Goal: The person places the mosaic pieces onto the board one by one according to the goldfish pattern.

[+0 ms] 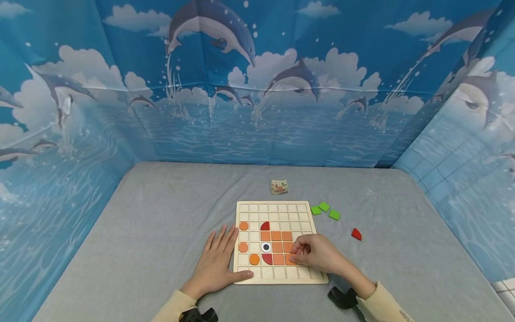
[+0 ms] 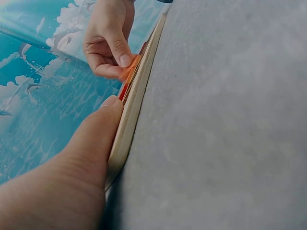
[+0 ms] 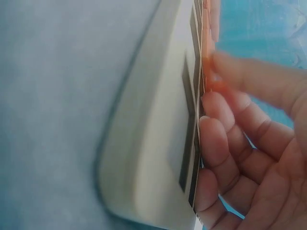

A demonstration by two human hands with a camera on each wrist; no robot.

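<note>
A wooden grid board (image 1: 281, 282) lies flat on the grey cloth. My left hand (image 1: 215, 264) rests at its left side with fingers spread, the thumb on the lower-left border. Over the right part of the board, my right hand (image 1: 315, 252) pinches an orange square tile (image 3: 218, 86) between thumb and index finger, at the end of the bottom orange row. Several orange square tiles (image 1: 276, 247) fill cells to its left. Two red quarter-round tiles (image 1: 267, 258) and a white eye tile (image 1: 266, 247) sit along their left side. Orange round tiles (image 1: 254, 259) occupy cells nearer my left hand.
Three green square tiles (image 1: 334, 215) lie off the board's upper right corner. Farther right is a loose red quarter-round tile (image 1: 356, 234). A small picture card (image 1: 279, 187) lies behind the board. A dolphin-printed curtain (image 1: 241, 125) encloses the table's back and sides.
</note>
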